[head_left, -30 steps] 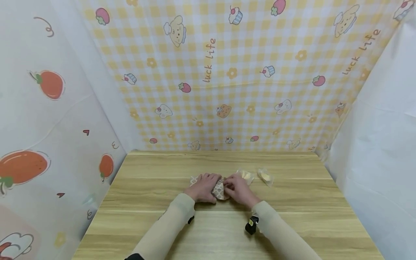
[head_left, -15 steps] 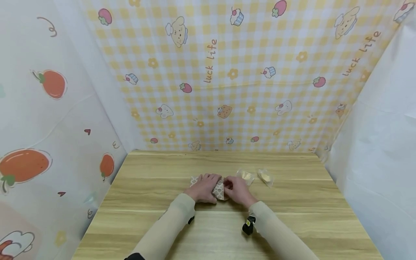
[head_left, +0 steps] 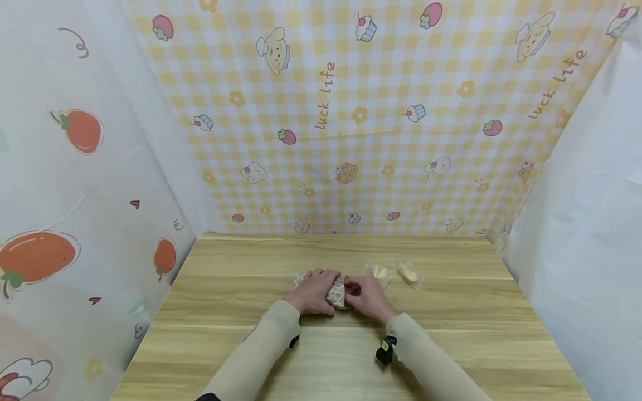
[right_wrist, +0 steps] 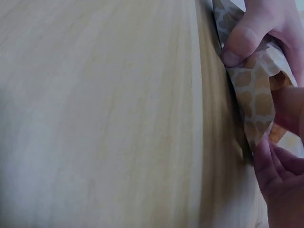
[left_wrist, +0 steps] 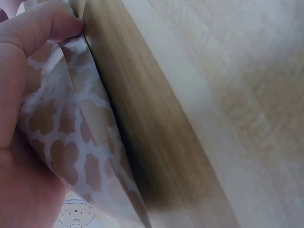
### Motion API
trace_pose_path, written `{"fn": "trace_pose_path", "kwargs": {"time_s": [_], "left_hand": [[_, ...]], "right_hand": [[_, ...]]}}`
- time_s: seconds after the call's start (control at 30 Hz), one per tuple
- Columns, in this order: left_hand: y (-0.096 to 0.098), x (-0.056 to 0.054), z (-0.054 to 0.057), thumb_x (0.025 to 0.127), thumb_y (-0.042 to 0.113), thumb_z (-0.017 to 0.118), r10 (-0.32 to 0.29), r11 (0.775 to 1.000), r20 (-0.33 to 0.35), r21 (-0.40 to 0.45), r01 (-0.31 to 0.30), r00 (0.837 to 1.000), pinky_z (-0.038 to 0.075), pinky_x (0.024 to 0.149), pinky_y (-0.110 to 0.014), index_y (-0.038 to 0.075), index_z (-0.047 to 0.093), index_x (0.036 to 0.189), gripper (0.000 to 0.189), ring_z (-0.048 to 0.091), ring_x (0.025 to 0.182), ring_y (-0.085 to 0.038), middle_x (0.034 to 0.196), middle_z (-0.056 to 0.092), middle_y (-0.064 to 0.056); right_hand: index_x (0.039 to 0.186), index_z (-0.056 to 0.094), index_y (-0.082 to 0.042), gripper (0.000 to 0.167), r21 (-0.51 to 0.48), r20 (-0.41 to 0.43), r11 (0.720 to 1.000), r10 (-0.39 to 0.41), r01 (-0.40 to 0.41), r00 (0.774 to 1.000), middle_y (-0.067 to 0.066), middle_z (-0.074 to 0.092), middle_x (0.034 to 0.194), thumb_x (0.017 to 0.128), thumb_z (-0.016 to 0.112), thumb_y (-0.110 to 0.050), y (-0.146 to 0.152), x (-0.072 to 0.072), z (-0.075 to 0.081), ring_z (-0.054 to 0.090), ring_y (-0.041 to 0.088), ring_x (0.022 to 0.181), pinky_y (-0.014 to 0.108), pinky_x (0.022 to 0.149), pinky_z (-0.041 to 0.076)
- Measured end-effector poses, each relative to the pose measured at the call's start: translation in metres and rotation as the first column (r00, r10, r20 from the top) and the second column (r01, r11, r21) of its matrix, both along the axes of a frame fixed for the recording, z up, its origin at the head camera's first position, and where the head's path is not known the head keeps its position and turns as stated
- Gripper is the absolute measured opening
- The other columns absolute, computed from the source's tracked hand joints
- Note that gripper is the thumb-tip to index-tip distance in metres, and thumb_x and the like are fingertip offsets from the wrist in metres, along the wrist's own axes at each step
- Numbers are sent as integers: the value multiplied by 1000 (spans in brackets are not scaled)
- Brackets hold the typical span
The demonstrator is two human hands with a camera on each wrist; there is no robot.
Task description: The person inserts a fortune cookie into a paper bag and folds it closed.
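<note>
A paper packet (head_left: 336,293), brown with a pale lattice print, lies on the table between both hands. My left hand (head_left: 313,292) grips it from above, thumb on the near side and fingers over the far side. In the left wrist view, the creased packet (left_wrist: 71,142) runs down beside the palm. My right hand (head_left: 370,298) is at the packet's right end, which stands open with plain brown paper showing inside. Seen from the right wrist, the right thumb and fingers (right_wrist: 268,164) pinch the paper's lower corner, and a finger reaches into the open end.
Two small clear packets with pale yellow contents, one packet (head_left: 379,273) just beyond the right hand and another packet (head_left: 410,274) further right, lie on the wood-grain table (head_left: 241,256). A yellow checked backdrop (head_left: 346,195) rises behind the table; white printed sheets stand at both sides.
The right hand's fingers have shifted slightly at the packet's open end, and the hand has turned a little. The left hand keeps its grip in the same place.
</note>
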State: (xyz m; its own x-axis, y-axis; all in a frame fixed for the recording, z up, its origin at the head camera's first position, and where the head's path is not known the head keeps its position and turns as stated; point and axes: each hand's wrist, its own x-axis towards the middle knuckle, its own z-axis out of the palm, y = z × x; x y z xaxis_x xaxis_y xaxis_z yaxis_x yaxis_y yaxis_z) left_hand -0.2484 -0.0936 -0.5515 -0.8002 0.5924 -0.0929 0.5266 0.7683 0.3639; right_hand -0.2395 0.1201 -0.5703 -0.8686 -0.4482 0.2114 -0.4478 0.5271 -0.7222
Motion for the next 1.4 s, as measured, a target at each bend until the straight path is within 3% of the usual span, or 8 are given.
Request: {"fn": "trace_pose_path", "kwargs": {"time_s": [0.3, 0.53, 0.73, 0.93, 1.23, 1.4], "left_hand": [[-1, 0, -1, 75, 31, 86, 0, 1000, 12, 30, -1, 1000, 28, 122, -62, 11, 40, 158, 97, 44, 143, -31, 158, 48, -5], [0, 0, -4, 76, 33, 86, -3, 1000, -7, 28, 3, 1000, 29, 121, -63, 13, 41, 158, 95, 44, 143, -30, 157, 49, -3], [1, -1, -5, 79, 37, 83, 1, 999, -6, 34, -1, 1000, 27, 121, -65, 16, 40, 158, 92, 43, 143, -30, 157, 48, -3], [1, -1, -7, 79, 38, 82, 8, 999, -11, 38, -8, 1000, 26, 121, -65, 16, 40, 158, 92, 44, 142, -29, 158, 47, -3], [4, 0, -7, 78, 37, 82, 2, 999, -17, 47, -1, 1000, 26, 120, -67, 17, 42, 156, 90, 44, 141, -29, 157, 49, -2], [5, -1, -9, 78, 38, 82, 9, 999, -25, 40, -8, 1000, 25, 120, -69, 18, 43, 156, 89, 44, 141, -30, 157, 48, -2]], "right_hand": [[90, 71, -9, 15, -3, 46, 998, -69, 70, 997, 0, 73, 85, 83, 80, 0, -6, -1, 3, 66, 6, 74, 22, 68, 55], [85, 72, -8, 14, 15, 78, 986, -166, 166, 983, -1, 71, 79, 80, 78, 3, -12, -3, 0, 62, 6, 70, 22, 64, 53], [96, 80, -4, 13, -20, 93, 992, -119, 121, 989, 7, 78, 91, 84, 78, 3, -10, -5, -1, 69, 12, 80, 25, 69, 57], [101, 84, -7, 18, -7, 67, 999, -43, 43, 997, 6, 80, 100, 87, 78, 1, -7, -8, -3, 70, 13, 90, 24, 77, 56], [102, 79, 1, 23, -104, 162, 994, 61, -44, 985, 11, 76, 98, 82, 71, 11, -7, -9, -6, 66, 10, 81, 20, 70, 53], [92, 74, -3, 23, -98, 183, 993, 78, -61, 980, 4, 71, 94, 80, 65, 15, -8, -8, -7, 59, 6, 79, 19, 69, 50]]}}
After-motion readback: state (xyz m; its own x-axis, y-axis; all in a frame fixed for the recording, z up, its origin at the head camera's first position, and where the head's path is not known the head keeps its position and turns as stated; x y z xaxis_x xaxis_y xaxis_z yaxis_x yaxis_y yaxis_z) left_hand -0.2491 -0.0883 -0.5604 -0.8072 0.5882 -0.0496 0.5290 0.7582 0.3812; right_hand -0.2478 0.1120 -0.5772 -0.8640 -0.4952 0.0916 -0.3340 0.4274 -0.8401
